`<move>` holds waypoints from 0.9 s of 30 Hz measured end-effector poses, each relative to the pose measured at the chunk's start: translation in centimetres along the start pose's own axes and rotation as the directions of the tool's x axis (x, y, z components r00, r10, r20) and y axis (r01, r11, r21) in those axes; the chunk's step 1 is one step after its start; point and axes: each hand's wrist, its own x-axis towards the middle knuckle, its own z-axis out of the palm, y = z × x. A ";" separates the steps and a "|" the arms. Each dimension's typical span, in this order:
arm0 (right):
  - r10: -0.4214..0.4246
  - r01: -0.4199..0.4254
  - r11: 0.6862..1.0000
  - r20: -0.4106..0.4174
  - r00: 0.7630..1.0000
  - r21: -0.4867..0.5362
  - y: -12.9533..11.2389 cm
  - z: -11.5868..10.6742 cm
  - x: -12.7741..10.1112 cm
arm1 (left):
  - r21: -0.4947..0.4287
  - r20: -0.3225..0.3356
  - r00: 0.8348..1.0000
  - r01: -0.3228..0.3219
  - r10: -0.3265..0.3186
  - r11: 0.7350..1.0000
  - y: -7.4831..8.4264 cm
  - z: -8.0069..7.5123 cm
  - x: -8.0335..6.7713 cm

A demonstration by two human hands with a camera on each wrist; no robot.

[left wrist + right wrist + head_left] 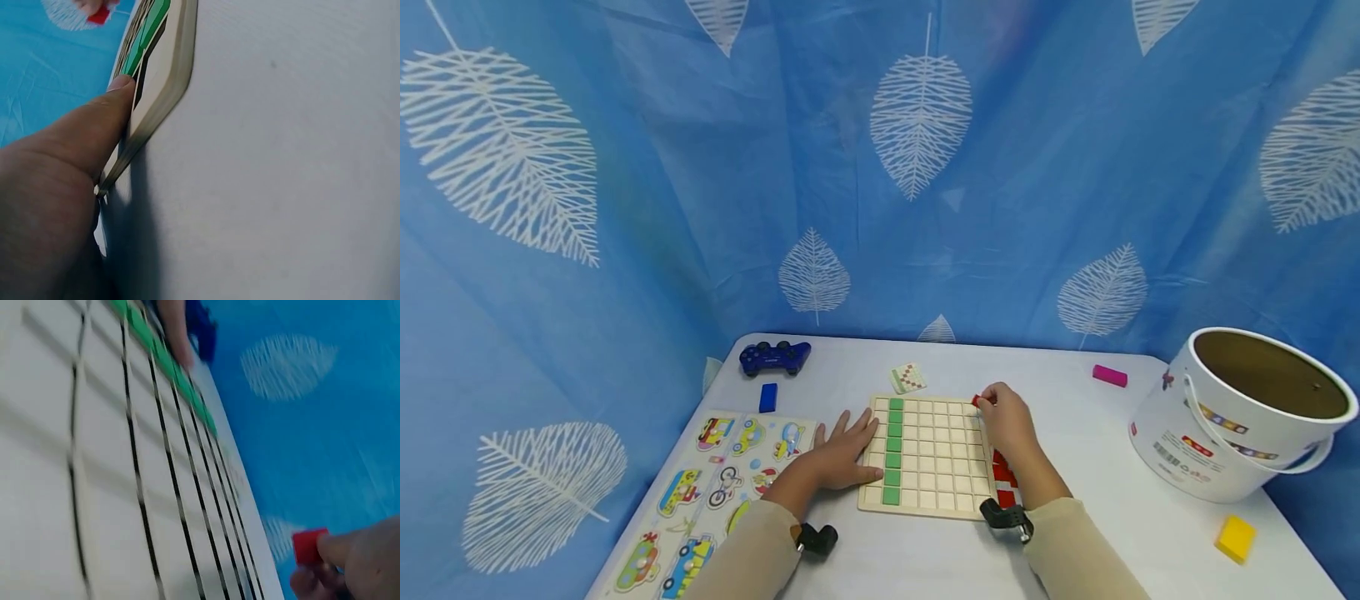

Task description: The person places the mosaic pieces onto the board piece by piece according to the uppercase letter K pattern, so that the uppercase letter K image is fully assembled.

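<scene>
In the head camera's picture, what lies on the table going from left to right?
Vehicle puzzle board → blue game controller → left hand → wooden grid board → right hand pinching a red tile → pink block → white bucket.

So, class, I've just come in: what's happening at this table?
A person is working on a wooden grid board on a white table. The left hand lies flat against the board's left edge, beside a column of green tiles. The right hand pinches a red tile in its fingers at the board's far right corner. More red tiles lie along the right side. Most cells look unfilled.
</scene>
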 end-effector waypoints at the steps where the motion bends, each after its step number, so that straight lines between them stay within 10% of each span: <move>1: -0.039 0.039 0.999 0.031 0.999 0.015 -0.7 0.7 -0.2 | 0.002 0.000 1.000 0.003 -0.003 1.000 0.0 0.0 0.0; 7: -0.174 0.160 0.984 0.227 0.958 0.081 -3.0 5.3 -1.3 | 0.012 0.010 1.000 0.008 -0.008 1.000 0.2 0.1 0.2; 27: -0.258 0.283 0.957 0.261 0.930 -0.063 -4.3 6.7 -3.2 | 0.005 -0.003 1.000 0.012 -0.012 1.000 0.2 0.0 -0.1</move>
